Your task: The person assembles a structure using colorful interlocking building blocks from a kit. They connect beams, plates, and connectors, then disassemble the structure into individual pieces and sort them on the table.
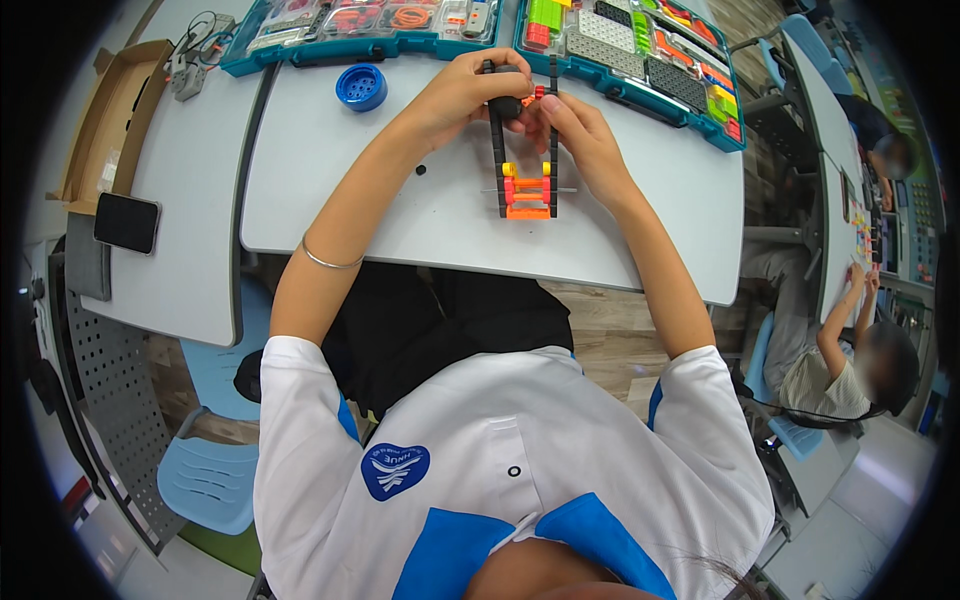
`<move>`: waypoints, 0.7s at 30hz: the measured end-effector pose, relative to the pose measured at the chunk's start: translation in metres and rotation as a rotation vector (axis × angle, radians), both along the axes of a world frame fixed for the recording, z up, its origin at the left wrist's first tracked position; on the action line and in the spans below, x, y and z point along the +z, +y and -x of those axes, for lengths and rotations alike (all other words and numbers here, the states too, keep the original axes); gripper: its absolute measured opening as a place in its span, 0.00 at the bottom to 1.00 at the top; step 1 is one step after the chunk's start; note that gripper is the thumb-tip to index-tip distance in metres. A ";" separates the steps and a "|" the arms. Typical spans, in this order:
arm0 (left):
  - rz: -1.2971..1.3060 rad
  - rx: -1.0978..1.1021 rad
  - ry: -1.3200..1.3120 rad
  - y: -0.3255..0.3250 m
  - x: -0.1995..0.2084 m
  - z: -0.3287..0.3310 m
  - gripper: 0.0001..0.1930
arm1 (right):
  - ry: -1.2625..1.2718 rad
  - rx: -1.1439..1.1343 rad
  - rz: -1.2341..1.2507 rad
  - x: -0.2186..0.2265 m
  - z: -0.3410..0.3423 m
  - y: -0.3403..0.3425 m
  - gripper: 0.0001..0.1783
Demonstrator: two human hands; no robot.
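Note:
A narrow toy construction frame (pixel 528 197) lies lengthwise on the white table (pixel 350 205), built from two long black beams joined by orange, pink and yellow pieces at the near end. Thin rods stick out on both sides there. My left hand (pixel 462 97) is closed around the left beam near its far end, beside a dark rounded part (pixel 506 107). Around the right beam my right hand (pixel 590 140) pinches with thumb and fingers, next to small red pieces (pixel 536 97). My fingers partly hide the far end. A small black piece (pixel 421 170) lies loose to the left.
Two teal-edged trays of colourful building parts, a left tray (pixel 370 47) and a right tray (pixel 640 98), line the far edge. A blue round cup-like piece (pixel 361 88) stands left. A phone (pixel 127 222) and cardboard box (pixel 118 130) occupy the side table. Another person (pixel 840 370) works at right.

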State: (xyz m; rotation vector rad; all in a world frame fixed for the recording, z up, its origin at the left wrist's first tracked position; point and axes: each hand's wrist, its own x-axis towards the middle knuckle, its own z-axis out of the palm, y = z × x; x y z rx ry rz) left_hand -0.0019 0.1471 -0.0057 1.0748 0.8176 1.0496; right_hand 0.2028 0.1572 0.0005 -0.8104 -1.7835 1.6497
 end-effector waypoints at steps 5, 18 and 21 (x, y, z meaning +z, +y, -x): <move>0.004 0.011 0.121 -0.003 0.009 0.000 0.13 | 0.019 -0.024 0.036 0.003 0.001 -0.002 0.25; -0.155 0.091 0.171 -0.001 0.015 0.007 0.20 | 0.069 -0.171 0.097 0.001 -0.002 0.005 0.27; -0.141 0.053 0.138 0.000 0.008 0.005 0.18 | 0.029 -0.146 -0.038 -0.002 -0.003 0.002 0.26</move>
